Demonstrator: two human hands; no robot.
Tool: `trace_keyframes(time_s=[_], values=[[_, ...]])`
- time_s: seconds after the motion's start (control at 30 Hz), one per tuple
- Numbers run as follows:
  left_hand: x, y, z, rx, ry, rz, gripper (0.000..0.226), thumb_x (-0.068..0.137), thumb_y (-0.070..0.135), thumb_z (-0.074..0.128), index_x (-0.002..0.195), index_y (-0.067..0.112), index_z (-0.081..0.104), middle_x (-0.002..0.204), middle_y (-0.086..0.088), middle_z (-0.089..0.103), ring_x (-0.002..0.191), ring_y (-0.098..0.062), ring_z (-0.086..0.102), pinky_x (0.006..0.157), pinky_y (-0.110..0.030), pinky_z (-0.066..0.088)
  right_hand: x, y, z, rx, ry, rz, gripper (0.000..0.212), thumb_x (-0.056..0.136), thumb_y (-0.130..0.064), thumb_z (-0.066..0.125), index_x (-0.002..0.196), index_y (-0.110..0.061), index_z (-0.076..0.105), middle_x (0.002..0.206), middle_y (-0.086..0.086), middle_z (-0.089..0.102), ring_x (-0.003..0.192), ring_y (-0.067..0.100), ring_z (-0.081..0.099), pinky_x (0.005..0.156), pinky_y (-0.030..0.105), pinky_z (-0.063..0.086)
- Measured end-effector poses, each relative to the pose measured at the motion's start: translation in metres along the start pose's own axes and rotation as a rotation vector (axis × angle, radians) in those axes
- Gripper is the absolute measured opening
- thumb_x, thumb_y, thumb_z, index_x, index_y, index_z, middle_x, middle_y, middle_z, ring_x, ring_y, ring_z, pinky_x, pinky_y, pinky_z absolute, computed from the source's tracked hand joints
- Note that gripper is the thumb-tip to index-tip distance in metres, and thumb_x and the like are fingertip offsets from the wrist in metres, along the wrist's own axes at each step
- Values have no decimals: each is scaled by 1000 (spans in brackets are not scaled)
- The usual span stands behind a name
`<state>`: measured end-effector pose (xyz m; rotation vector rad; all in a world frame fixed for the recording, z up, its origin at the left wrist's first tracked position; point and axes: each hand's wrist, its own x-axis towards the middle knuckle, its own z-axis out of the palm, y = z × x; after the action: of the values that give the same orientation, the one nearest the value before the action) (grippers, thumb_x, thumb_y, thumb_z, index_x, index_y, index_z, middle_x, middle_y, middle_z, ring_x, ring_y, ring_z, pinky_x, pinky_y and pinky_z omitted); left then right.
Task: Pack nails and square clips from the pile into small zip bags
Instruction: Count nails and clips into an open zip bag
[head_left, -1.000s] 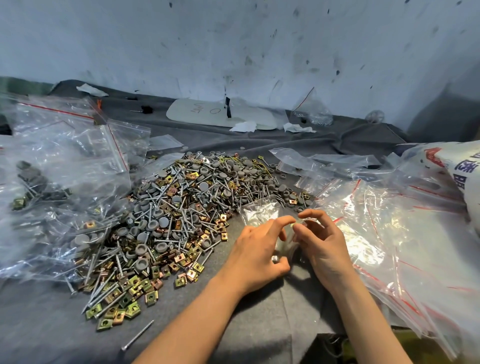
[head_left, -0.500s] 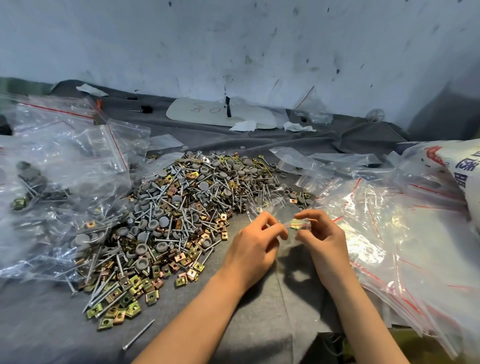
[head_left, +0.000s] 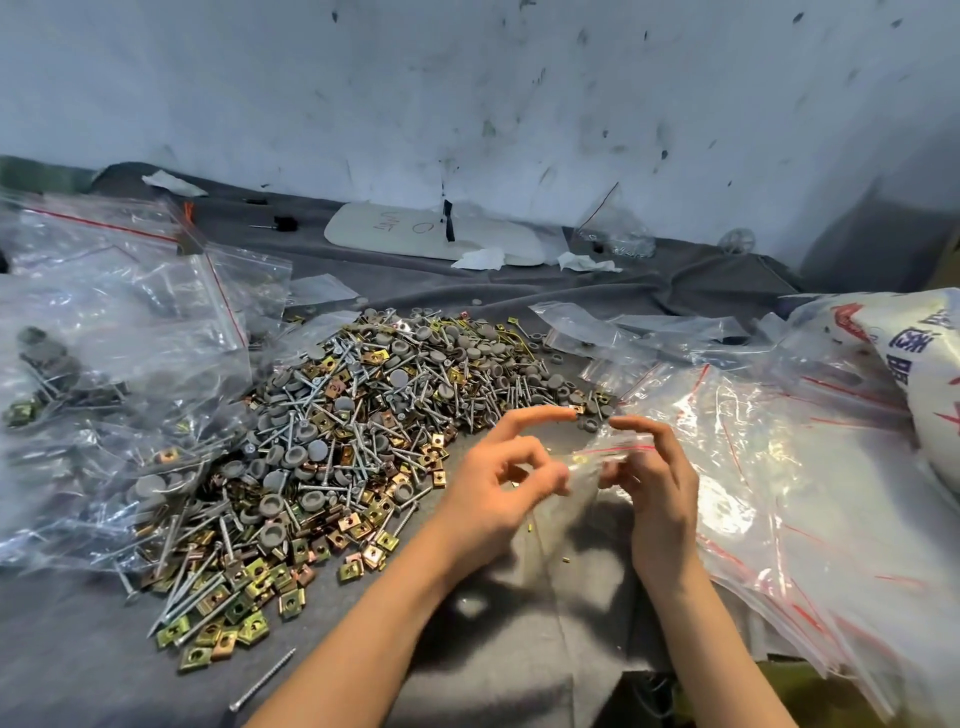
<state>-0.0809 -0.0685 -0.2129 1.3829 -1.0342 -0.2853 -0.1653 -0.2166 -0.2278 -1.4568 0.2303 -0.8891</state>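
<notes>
A big pile (head_left: 363, 441) of silver nails, brass square clips and grey round caps covers the middle of the grey cloth. Just right of the pile, both hands hold a small clear zip bag (head_left: 597, 460) with a red strip between them. My left hand (head_left: 498, 488) pinches the bag's left edge with thumb and curled fingers, its forefinger stretched out toward the pile. My right hand (head_left: 654, 483) grips the bag's right side with curled fingers. The bag is blurred and its contents cannot be made out.
Filled clear bags (head_left: 114, 374) lie heaped at the left. A stack of empty zip bags (head_left: 779, 467) spreads on the right, beside a white printed sack (head_left: 924, 384). One loose nail (head_left: 262, 680) lies near the front edge. A white board (head_left: 431, 234) rests by the wall.
Both hands have lifted the small bag off the cloth and spread slightly apart. My left forefinger has straightened toward the pile.
</notes>
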Motion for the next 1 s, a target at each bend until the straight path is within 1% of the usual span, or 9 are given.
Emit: trace_keyframes(time_s=[0.1, 0.2, 0.3, 0.37, 0.43, 0.5, 0.57, 0.7, 1.0], values=[[4, 5, -14, -510, 114, -160, 18, 87, 17, 58, 73, 7, 66, 103, 0, 66, 75, -5, 58, 68, -18, 48, -4, -1, 5, -124, -129, -47, 41, 78, -47, 54, 107, -20, 60, 72, 4, 60, 65, 14, 57, 63, 23, 49], [8, 3, -33, -1088, 334, -316, 26, 87, 26, 60, 96, 2, 62, 81, -1, 51, 50, -5, 43, 47, -16, 43, -5, -2, 5, -314, -149, -52, 36, 77, -50, 57, 107, -30, 59, 71, 11, 59, 67, 22, 59, 65, 30, 47], [10, -3, -46, -1243, 456, -335, 43, 89, 33, 55, 121, 4, 49, 68, 4, 49, 48, -5, 45, 46, -14, 45, -4, 1, 8, -565, -215, -38, 19, 82, -41, 68, 97, -30, 62, 73, -2, 64, 70, 15, 62, 64, 25, 49], [12, -5, -48, -1181, 435, -354, 56, 88, 34, 55, 130, -1, 45, 89, -8, 57, 70, -13, 53, 78, -21, 54, -4, 4, 12, -733, -214, -104, 7, 85, -23, 70, 89, -22, 65, 80, -4, 65, 75, 12, 62, 70, 24, 50], [12, -5, -48, -1071, 362, -413, 42, 87, 33, 55, 115, 1, 53, 117, -17, 43, 102, -30, 43, 111, -47, 33, -3, 6, 13, -839, -193, -182, 5, 85, -10, 70, 87, -13, 68, 83, -2, 65, 78, 18, 61, 72, 32, 50], [11, -1, -42, -831, 278, -386, 19, 87, 25, 56, 89, 6, 56, 111, -16, 48, 104, -34, 45, 106, -53, 38, 4, 6, 14, -969, -235, -241, 12, 80, 1, 72, 88, -7, 69, 84, 4, 64, 79, 26, 59, 67, 33, 44], [10, -4, -35, -368, 227, -308, 16, 85, 19, 57, 71, 12, 53, 82, -7, 56, 82, -23, 56, 80, -33, 53, 14, 8, 24, -1036, -307, -210, 18, 77, 2, 73, 93, -5, 69, 89, 9, 65, 84, 26, 58, 68, 30, 38], [7, -19, -24, 388, 139, -198, 13, 77, 21, 42, 66, 16, 48, 82, 2, 48, 71, -5, 44, 67, -14, 35, 34, 22, 47, -1112, -355, -146, 11, 88, -22, 65, 97, -14, 65, 96, -1, 59, 90, 16, 53, 78, 27, 44], [12, -21, -22, 220, 300, -84, 14, 79, 13, 34, 66, 19, 38, 78, -13, 48, 69, -17, 42, 62, -25, 37, 48, 24, 26, -1041, -232, -57, 5, 92, -10, 58, 91, -14, 56, 89, -3, 55, 80, 15, 51, 61, 16, 31]])
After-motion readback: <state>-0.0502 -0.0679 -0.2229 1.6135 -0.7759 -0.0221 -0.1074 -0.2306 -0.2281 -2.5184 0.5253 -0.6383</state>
